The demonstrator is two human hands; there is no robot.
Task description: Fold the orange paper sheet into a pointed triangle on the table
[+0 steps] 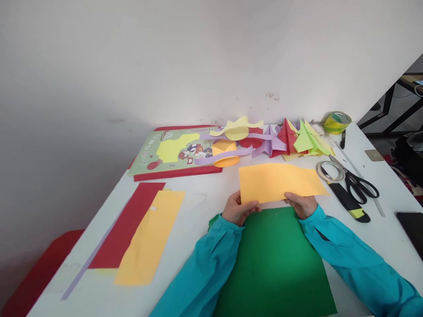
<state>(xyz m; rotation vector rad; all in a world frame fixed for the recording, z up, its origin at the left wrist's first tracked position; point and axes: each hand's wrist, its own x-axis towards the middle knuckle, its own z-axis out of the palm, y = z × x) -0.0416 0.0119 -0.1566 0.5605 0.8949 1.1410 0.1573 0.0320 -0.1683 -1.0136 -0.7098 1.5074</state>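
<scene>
Between my two hands an orange sheet of paper [274, 182] is held up, wider than it is tall. My left hand [238, 208] pinches its lower left corner, thumb in front. Along the lower edge, right of the middle, my right hand [301, 203] grips it, also thumb in front. Below the sheet lies a green board [274, 264], partly under my left forearm. Another orange paper strip [155, 237] rests at the left, overlapping a red paper sheet [128, 229].
Folded paper planes [287, 138] and curled paper pieces [228, 152] stand by the wall, near a printed paper pad [175, 152]. On the right lie scissors [358, 185], a utility knife [346, 202], a tape roll [330, 171] and yellow-green tape [336, 122]. A purple strip [86, 259] lies left.
</scene>
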